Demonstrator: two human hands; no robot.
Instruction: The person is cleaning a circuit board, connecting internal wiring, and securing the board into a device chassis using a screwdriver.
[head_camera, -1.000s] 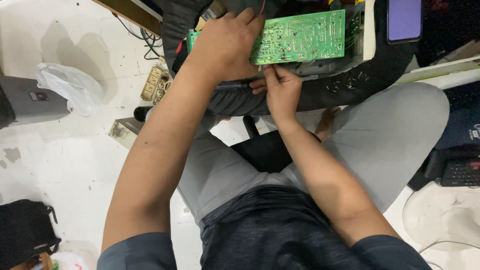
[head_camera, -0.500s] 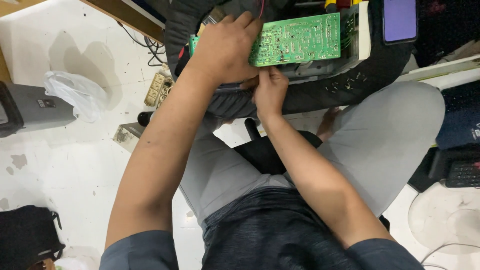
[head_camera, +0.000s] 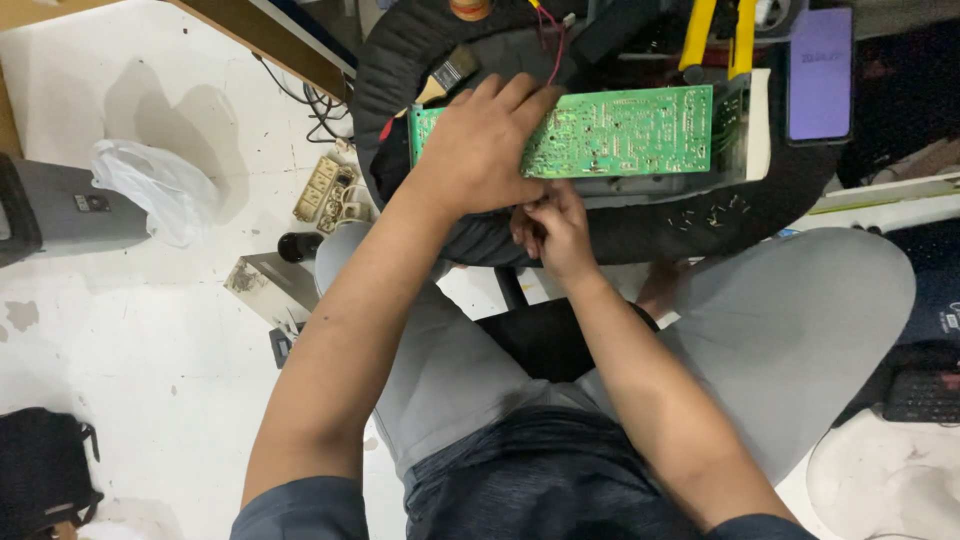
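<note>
Two hands crowd one green board (head_camera: 630, 132), which sits propped across a black round case (head_camera: 400, 70) in front of the seated person's knees. Starting at the far left, a white bag (head_camera: 160, 185) slumps against a grey box (head_camera: 70, 210) on the floor, well out of the way. Next, a beige socket strip (head_camera: 325, 190) lies near the case. Left hand (head_camera: 480, 150) lies flat over the board's left end, fingers spread, pinning it steady. Right hand (head_camera: 550, 225) tucks just under the board's lower edge, fingers pinched on something too small to tell. Yellow pliers (head_camera: 715, 35) and a phone (head_camera: 820, 72) rest above, within reach.
</note>
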